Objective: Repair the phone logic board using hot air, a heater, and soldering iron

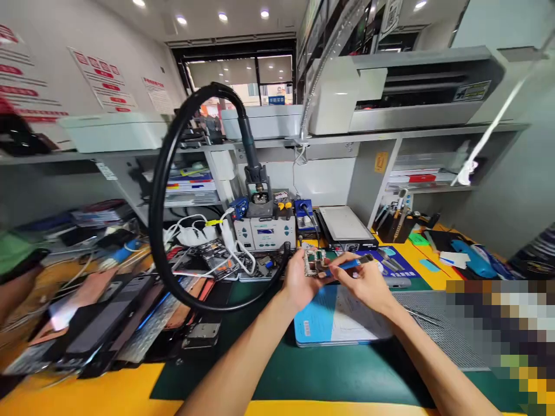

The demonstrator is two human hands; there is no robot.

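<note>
My left hand (298, 278) is closed around the edge of a small circuit board (313, 263) with cut-out openings and holds it up above the bench. In my right hand (362, 282) is a slim blue-handled tool (349, 264), pinched between thumb and fingers. Its working end points left at the board; whether the tip touches the board I cannot tell. Below both hands lies a blue and white booklet (318, 323), flat on the green mat (260, 358).
A thick black hose (160, 190) loops up at the left from the soldering station (273, 232). Several phones (108, 312) are heaped on the left. A mesh mat (442, 329) with tweezers (418, 316) lies right. A tool holder (395, 226) stands at the back right. A person's arm (15, 289) shows far left.
</note>
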